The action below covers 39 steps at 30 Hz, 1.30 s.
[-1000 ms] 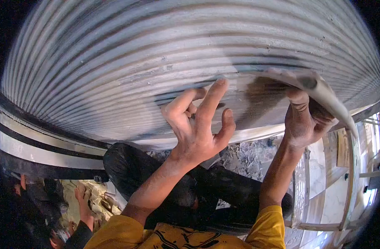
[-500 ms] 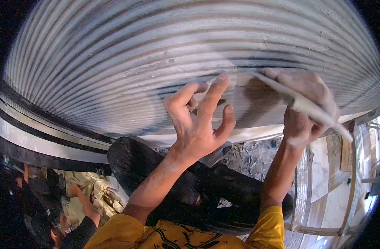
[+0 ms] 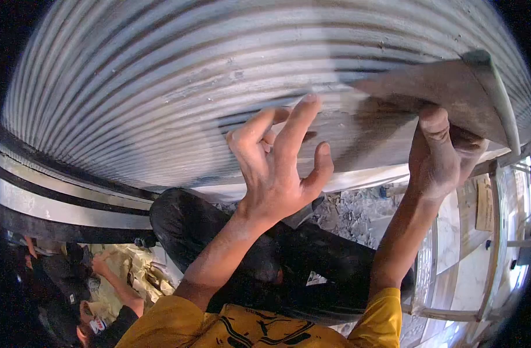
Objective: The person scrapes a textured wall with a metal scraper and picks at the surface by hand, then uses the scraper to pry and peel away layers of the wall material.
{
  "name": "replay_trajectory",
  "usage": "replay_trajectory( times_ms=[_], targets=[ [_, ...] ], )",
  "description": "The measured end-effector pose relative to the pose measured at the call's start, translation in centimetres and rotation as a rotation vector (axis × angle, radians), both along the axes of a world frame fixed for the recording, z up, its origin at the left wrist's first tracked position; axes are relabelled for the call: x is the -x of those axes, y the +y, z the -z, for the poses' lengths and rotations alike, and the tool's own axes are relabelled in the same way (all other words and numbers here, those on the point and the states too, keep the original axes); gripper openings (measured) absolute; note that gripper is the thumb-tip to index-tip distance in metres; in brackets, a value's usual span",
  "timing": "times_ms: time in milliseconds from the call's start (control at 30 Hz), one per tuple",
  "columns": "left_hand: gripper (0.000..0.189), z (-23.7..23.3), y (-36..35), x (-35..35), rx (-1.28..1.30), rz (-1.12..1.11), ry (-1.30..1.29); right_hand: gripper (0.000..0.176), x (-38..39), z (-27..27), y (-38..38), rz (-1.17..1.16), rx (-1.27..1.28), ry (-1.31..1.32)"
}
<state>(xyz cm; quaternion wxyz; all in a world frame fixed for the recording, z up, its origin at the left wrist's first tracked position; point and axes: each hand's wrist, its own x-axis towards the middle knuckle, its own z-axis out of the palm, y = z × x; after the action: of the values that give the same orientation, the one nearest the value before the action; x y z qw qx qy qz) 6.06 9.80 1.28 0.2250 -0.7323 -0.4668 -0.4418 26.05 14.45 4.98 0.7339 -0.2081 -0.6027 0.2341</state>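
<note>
A large curved panel (image 3: 190, 75) with pale, dusty ridges fills the upper half of the view. In my right hand (image 3: 442, 153) is a worn brown-grey sheet of sandpaper (image 3: 451, 87), pinched under the thumb. Its far edge curls up at the right, and the sheet lies close over the ridges. My other fingers are partly hidden behind it. My left hand (image 3: 277, 165) is raised at the panel's lower part with its fingers apart and bent, holding nothing. The index fingertip overlaps the ridges.
Black and white bands (image 3: 74, 203) edge the panel at left. Grey scraps (image 3: 352, 214) litter the floor beyond my legs. A metal frame (image 3: 497, 243) stands at right. Another person's arm (image 3: 117, 284) is at lower left, beside crumpled tan paper (image 3: 143, 269).
My right hand has shifted right and turned, and the sandpaper, earlier seen nearly edge-on, now shows its broad face. My left hand has hardly moved.
</note>
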Motion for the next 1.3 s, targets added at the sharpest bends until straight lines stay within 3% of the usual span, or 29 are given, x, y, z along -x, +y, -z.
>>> replay_trajectory(
  times_ms=[400, 533, 833, 900, 967, 1300],
  targets=[
    [0.063, -0.1, 0.3, 0.2, -0.015, 0.041, -0.025, 0.06, 2.4, -0.1, -1.0, 0.108, 0.023, 0.057],
    [0.065, 0.0, 0.2, 0.1, -0.021, 0.014, -0.042, 0.058, 2.4, -0.8, -1.1, 0.044, 0.002, 0.101],
    [0.07, 0.1, 0.1, -0.3, -0.013, 0.003, -0.05, 0.053, 2.9, -3.5, -2.1, 0.079, 0.255, -0.124],
    [0.069, -0.1, -0.1, -0.2, -0.003, 0.001, -0.039, 0.053, 2.3, -1.8, -1.6, 0.106, 0.041, -0.094],
    [0.068, -0.3, -0.1, -0.1, 0.0, -0.004, -0.03, 0.054, 1.4, 0.3, -1.5, 0.112, 0.093, 0.111],
    [0.062, -0.9, 0.1, -0.7, -0.017, -0.018, -0.008, 0.056, 3.9, 3.0, -1.8, 0.24, 0.143, 0.391]
  ],
)
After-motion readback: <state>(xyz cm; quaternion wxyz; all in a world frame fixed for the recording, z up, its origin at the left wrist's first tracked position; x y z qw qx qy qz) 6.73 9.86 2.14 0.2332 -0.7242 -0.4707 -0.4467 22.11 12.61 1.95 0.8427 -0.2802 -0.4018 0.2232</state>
